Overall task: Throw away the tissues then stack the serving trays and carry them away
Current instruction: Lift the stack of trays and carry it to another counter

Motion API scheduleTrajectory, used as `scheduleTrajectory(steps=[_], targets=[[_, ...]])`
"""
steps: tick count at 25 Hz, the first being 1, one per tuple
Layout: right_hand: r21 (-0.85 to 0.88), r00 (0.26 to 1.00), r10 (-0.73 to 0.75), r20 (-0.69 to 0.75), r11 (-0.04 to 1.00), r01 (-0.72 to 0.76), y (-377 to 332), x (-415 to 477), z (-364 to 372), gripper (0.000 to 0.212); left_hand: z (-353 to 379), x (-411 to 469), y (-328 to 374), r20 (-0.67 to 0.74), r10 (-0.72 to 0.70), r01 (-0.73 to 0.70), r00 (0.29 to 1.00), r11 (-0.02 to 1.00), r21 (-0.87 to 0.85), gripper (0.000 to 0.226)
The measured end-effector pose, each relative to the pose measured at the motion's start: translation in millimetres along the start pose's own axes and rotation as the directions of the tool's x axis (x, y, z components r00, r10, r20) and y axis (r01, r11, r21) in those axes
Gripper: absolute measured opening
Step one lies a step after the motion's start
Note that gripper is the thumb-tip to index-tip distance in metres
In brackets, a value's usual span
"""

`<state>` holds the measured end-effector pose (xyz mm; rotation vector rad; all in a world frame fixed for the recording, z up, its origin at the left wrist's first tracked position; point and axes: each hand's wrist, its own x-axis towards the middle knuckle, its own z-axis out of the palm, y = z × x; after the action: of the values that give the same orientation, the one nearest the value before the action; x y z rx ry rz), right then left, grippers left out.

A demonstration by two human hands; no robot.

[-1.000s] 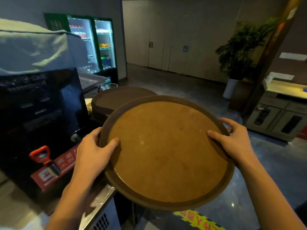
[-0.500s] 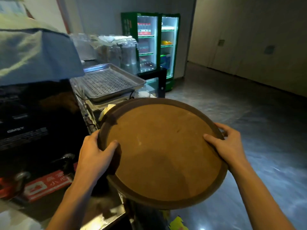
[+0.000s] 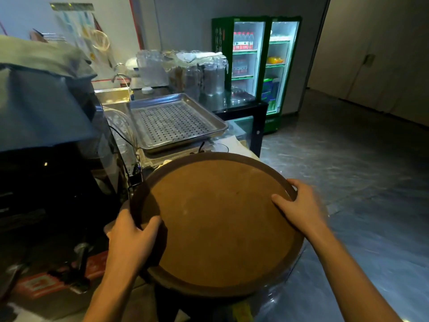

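Note:
A large round brown serving tray [image 3: 218, 224] with a darker raised rim fills the lower middle of the head view. My left hand [image 3: 131, 238] grips its left rim, thumb lying on the tray's surface. My right hand [image 3: 299, 209] grips the right rim, thumb also on top. The tray is held level at the end of a counter. What lies under it is hidden. No tissues are in sight.
A perforated steel tray [image 3: 174, 122] sits on the counter just beyond. A dark covered machine [image 3: 46, 140] stands at the left. Stacked clear glasses [image 3: 199, 75] and two lit drink fridges [image 3: 260, 68] are behind. Grey floor [image 3: 362, 163] spreads to the right.
The view has swung left: the stack of brown trays seen beside the machine earlier is now out of sight, and the steel tray and fridges have come into view. Both hands keep their grip.

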<state>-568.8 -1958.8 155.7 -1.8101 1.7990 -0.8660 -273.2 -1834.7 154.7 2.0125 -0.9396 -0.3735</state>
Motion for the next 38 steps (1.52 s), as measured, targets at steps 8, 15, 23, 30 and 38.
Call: scheduleTrajectory(steps=[8,15,23,30,38], targets=[[-0.645,0.996,-0.067,0.056,0.759,0.088,-22,1,0,0.046,7,5,-4,-0.008,-0.025,0.025,1.000,0.996,0.091,0.035],[-0.737,0.992,-0.095,0.079,0.664,0.122,-22,1,6,0.061,10,3,-10,-0.045,0.046,-0.040,0.998,0.991,0.125,0.032],[-0.399,0.993,-0.102,-0.060,0.914,0.069,-6,1,9,0.034,7,1,-12,-0.063,0.067,-0.066,0.996,0.998,0.008,0.029],[-0.129,0.985,-0.034,-0.168,0.992,0.013,-6,-13,6,0.033,1,1,-8,0.006,0.054,-0.054,0.999,0.998,-0.019,0.026],[0.051,0.962,0.044,-0.271,0.998,-0.031,-25,-94,11,0.039,-18,-1,-11,0.318,0.312,-0.386,0.895,0.900,0.203,0.072]])
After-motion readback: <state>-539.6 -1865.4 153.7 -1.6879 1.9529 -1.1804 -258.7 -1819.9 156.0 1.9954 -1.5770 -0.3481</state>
